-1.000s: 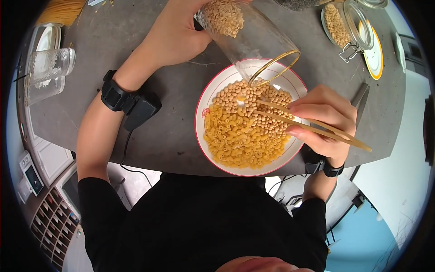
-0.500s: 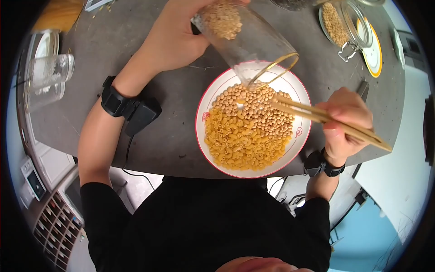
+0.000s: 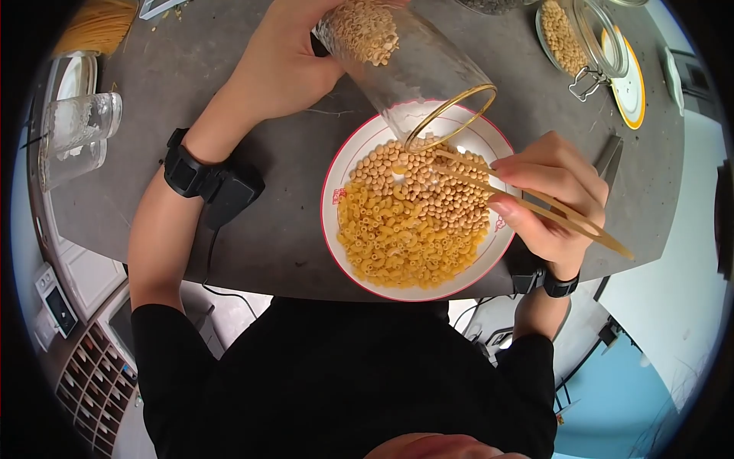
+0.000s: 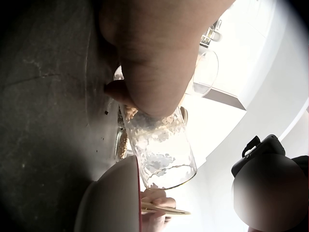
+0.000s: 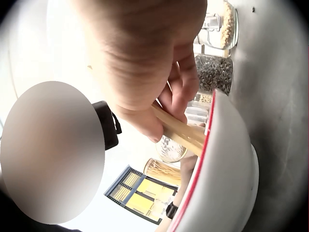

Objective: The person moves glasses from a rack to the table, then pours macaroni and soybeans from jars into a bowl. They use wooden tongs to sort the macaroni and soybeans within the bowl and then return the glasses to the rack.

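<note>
My left hand [image 3: 283,73] grips a clear glass cup [image 3: 432,65] with a gold rim, tilted so its mouth hangs over the bowl's far side. Pale tan pieces [image 3: 363,34] sit at the cup's closed end. The red-rimmed white bowl [image 3: 330,245] holds soybeans [image 3: 451,203] at the far side and elbow macaroni [image 3: 405,245] on the near side. With my right hand [image 3: 562,191] I hold wooden tongs [image 3: 535,203] between thumb and fingers, their tips spread over the soybeans. In the right wrist view, the tongs [image 5: 178,130] reach past the bowl's rim, which hides their tips.
An open clip-top jar [image 3: 566,42] of soybeans lies at the back right, beside a yellow-rimmed plate [image 3: 631,92]. A grey metal utensil [image 3: 609,161] lies behind my right hand. Clear glasses [image 3: 80,130] and dry spaghetti [image 3: 95,27] are at the left.
My right hand drew the tongs right with tips close together, then came back left over the soybeans with tips apart. The left hand keeps the cup tilted almost as before.
</note>
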`<state>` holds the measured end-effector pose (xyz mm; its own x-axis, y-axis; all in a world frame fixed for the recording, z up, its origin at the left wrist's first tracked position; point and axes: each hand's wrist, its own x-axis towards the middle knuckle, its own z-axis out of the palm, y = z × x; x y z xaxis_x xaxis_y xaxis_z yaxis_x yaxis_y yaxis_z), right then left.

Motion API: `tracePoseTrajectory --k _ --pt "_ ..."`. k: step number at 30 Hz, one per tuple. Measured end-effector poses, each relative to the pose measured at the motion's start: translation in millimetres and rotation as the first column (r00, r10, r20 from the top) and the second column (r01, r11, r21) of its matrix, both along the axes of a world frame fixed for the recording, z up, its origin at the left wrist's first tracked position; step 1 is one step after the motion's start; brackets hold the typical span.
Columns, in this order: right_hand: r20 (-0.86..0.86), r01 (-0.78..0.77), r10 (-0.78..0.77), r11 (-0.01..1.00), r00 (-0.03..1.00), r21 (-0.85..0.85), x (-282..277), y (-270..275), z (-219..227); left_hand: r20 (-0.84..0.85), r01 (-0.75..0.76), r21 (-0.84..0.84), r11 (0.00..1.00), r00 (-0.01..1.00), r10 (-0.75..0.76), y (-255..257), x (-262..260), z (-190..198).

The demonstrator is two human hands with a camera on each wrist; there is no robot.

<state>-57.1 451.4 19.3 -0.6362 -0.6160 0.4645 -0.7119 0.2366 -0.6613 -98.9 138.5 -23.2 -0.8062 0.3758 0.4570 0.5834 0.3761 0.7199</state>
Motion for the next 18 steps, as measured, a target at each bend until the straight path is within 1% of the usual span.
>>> tracePoseTrajectory --k 2,3,5,8,9,11,14,16,18 --pt "0.004 0.000 0.000 1.000 1.000 0.000 1.5 -5.1 -0.2 -0.043 0.034 0.077 0.996 0.999 -0.030 0.5 -3.4 -8.0" --pt "-0.008 0.001 -0.001 1.000 1.000 0.010 1.3 -5.3 -0.8 -0.043 0.031 0.084 0.996 0.999 -0.027 0.5 -3.2 -8.3" --pt "-0.018 0.003 -0.003 1.000 1.000 0.029 2.8 -5.1 -1.4 -0.083 0.022 0.038 0.999 0.996 -0.019 0.4 -3.4 -6.7" --pt "-0.015 0.001 0.000 1.000 1.000 0.015 4.6 -8.2 -0.8 -0.047 0.009 0.018 1.000 0.999 -0.008 2.5 0.7 0.7" --pt "-0.024 0.006 -0.005 0.999 1.000 0.039 6.0 -8.4 1.8 -0.050 -0.002 0.012 1.000 0.999 0.003 0.9 -0.8 -0.9" --pt "-0.029 0.005 -0.004 0.998 1.000 0.058 6.7 -8.4 3.5 -0.077 0.045 0.071 0.996 0.996 -0.040 0.3 -3.7 -6.3" --pt "-0.014 0.005 -0.004 0.999 1.000 0.034 7.0 -3.7 4.4 -0.064 0.032 0.045 0.998 0.998 -0.029 2.6 0.9 2.4" --pt "-0.007 0.053 -0.053 0.998 0.999 0.014 7.4 -1.4 4.3 -0.095 0.046 0.066 0.997 0.995 -0.039 1.2 -4.1 -6.0" --pt "0.009 0.051 -0.051 0.999 0.999 0.006 7.9 -0.8 5.2 -0.124 0.062 0.083 0.995 0.991 -0.052 -0.8 -5.3 -10.6"
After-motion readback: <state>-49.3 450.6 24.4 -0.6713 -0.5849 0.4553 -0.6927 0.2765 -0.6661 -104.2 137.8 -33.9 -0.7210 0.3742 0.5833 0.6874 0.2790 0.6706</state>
